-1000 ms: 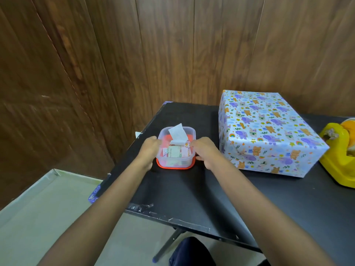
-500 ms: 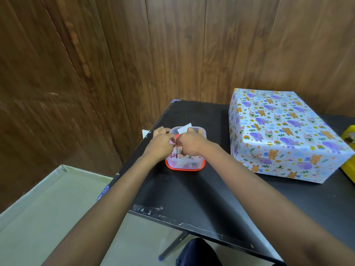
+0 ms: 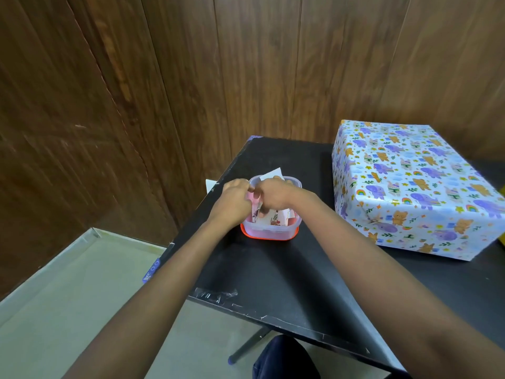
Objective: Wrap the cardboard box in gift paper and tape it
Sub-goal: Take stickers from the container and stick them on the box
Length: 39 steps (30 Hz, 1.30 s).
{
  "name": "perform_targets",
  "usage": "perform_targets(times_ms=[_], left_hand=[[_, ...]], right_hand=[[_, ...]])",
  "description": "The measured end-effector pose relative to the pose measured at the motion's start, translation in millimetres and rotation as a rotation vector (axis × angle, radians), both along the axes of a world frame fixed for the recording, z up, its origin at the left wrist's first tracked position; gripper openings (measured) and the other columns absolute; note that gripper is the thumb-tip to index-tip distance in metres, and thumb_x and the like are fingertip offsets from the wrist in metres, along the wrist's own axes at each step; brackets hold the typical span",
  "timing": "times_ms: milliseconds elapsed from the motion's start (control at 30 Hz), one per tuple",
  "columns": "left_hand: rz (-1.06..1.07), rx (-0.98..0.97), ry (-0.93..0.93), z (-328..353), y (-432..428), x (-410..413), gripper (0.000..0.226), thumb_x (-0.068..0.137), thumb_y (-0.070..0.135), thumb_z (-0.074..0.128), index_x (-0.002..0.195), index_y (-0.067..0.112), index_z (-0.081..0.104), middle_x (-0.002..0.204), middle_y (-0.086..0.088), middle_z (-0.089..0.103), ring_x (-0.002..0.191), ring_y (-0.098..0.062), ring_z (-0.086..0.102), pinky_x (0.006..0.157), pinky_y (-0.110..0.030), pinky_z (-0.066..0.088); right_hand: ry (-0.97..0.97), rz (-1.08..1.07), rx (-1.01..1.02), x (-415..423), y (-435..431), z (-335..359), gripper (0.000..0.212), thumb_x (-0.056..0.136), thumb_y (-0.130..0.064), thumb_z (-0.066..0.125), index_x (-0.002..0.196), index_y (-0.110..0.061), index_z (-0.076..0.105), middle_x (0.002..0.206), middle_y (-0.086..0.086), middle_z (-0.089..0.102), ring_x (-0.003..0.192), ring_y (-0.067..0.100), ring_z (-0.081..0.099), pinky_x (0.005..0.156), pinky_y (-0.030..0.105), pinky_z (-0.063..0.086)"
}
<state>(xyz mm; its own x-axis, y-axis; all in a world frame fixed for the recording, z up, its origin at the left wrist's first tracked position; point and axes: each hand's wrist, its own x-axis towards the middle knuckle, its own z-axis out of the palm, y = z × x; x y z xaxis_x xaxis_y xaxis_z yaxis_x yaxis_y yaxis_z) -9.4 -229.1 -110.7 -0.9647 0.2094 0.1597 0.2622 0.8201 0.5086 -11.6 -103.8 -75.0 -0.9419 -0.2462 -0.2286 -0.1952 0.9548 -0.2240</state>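
The box [image 3: 415,187], wrapped in white gift paper printed with purple elephants and bears, stands on the right of the black table [image 3: 287,274]. At the table's left edge sits a small clear plastic tub [image 3: 269,231] on an orange lid, holding several small printed cards. My left hand [image 3: 235,202] and my right hand [image 3: 276,196] are both over the tub with curled fingers. Between them they pinch a floral card [image 3: 258,213] that stands partly inside the tub. The fingertips are hidden behind the knuckles.
A wood-panelled wall rises close behind and to the left of the table. The table's left edge drops to a pale floor [image 3: 68,310]. Scraps of clear tape [image 3: 216,294] cling to the near table edge. A sliver of something yellow [image 3: 502,239] shows at the far right.
My hands went from gripping the tub's sides to reaching into it and pinching a card. The view has swung left, so the yellow tape dispenser has nearly left the frame.
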Motion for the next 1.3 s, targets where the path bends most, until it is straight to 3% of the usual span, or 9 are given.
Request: perform_targets(times_ms=[267, 400, 533, 667, 767, 867, 967, 1100, 1300], left_hand=[[-0.016, -0.023, 0.049, 1.2, -0.1, 2.8, 0.032, 0.089, 0.002, 0.047, 0.116, 0.012, 0.061, 0.145, 0.001, 0.037, 0.136, -0.014, 0.025, 0.103, -0.027, 0.031], [-0.054, -0.077, 0.053, 6.7, 1.9, 2.4, 0.029, 0.09, 0.005, 0.051, 0.115, 0.01, 0.063, 0.148, -0.001, 0.034, 0.141, -0.015, 0.016, 0.108, -0.031, 0.026], [-0.066, -0.15, 0.018, 9.8, 7.4, 1.1, 0.015, 0.088, 0.013, 0.057, 0.1, 0.011, 0.067, 0.15, -0.002, 0.031, 0.143, -0.018, 0.009, 0.113, -0.042, 0.021], [-0.082, -0.209, 0.007, 11.2, 11.7, 4.1, 0.011, 0.087, 0.021, 0.061, 0.093, 0.012, 0.067, 0.152, -0.002, 0.027, 0.144, -0.02, 0.005, 0.113, -0.046, 0.016], [-0.072, -0.277, 0.031, 14.2, 15.4, 9.5, 0.014, 0.087, 0.025, 0.063, 0.092, 0.014, 0.067, 0.153, -0.001, 0.024, 0.144, -0.02, 0.002, 0.115, -0.045, 0.011], [-0.039, -0.335, 0.054, 17.0, 21.0, 16.2, 0.021, 0.085, 0.032, 0.064, 0.094, 0.012, 0.065, 0.147, -0.005, 0.031, 0.14, -0.023, 0.012, 0.113, -0.041, 0.015], [0.01, -0.409, 0.067, 17.4, 28.7, 20.1, 0.038, 0.081, 0.041, 0.067, 0.106, 0.012, 0.06, 0.13, -0.007, 0.04, 0.125, -0.025, 0.028, 0.103, -0.039, 0.029], [0.053, -0.432, 0.083, 17.2, 32.6, 15.7, 0.047, 0.081, 0.042, 0.067, 0.114, 0.011, 0.057, 0.126, -0.008, 0.043, 0.12, -0.025, 0.033, 0.099, -0.038, 0.031], [0.079, -0.46, 0.157, 17.9, 34.7, 5.3, 0.046, 0.087, 0.042, 0.06, 0.123, 0.014, 0.053, 0.132, -0.007, 0.044, 0.124, -0.024, 0.035, 0.103, -0.039, 0.031]], right_hand=[[0.109, -0.007, -0.198, 8.5, 14.1, 1.0, 0.021, 0.081, -0.009, 0.067, 0.101, -0.009, 0.066, 0.105, 0.007, 0.066, 0.1, 0.023, 0.06, 0.073, 0.03, 0.047], [0.094, -0.044, -0.27, 5.0, 14.4, -4.2, 0.02, 0.085, -0.001, 0.055, 0.1, -0.005, 0.068, 0.105, 0.013, 0.068, 0.101, 0.026, 0.062, 0.085, 0.035, 0.049], [0.126, -0.087, -0.327, 3.7, 16.7, -9.0, 0.02, 0.086, -0.002, 0.051, 0.095, -0.003, 0.069, 0.101, 0.014, 0.069, 0.094, 0.025, 0.061, 0.072, 0.029, 0.047], [0.157, -0.182, -0.519, 0.9, 20.3, -10.3, 0.014, 0.081, -0.001, 0.055, 0.083, -0.001, 0.069, 0.086, 0.01, 0.068, 0.081, 0.017, 0.056, 0.072, 0.035, 0.05], [0.141, -0.274, -0.681, 1.1, 22.1, -8.3, 0.02, 0.08, 0.005, 0.056, 0.065, -0.005, 0.066, 0.082, 0.019, 0.069, 0.077, 0.026, 0.065, 0.076, 0.038, 0.056], [0.142, -0.345, -0.752, -0.5, 21.8, -6.6, 0.02, 0.081, 0.004, 0.06, 0.063, -0.006, 0.061, 0.082, 0.024, 0.068, 0.074, 0.03, 0.066, 0.074, 0.039, 0.057], [0.116, -0.399, -0.781, -2.9, 21.1, -4.8, 0.009, 0.082, 0.002, 0.059, 0.075, -0.002, 0.062, 0.077, 0.016, 0.064, 0.069, 0.024, 0.064, 0.062, 0.028, 0.054], [0.095, -0.522, -0.885, -4.6, 20.3, -2.8, 0.007, 0.083, -0.002, 0.061, 0.09, 0.0, 0.064, 0.078, 0.012, 0.064, 0.058, 0.017, 0.062, 0.053, 0.021, 0.051], [0.031, -0.56, -1.049, -4.9, 25.2, 0.7, 0.012, 0.084, 0.003, 0.059, 0.075, -0.005, 0.059, 0.065, 0.009, 0.056, 0.051, 0.013, 0.056, 0.05, 0.02, 0.047]])
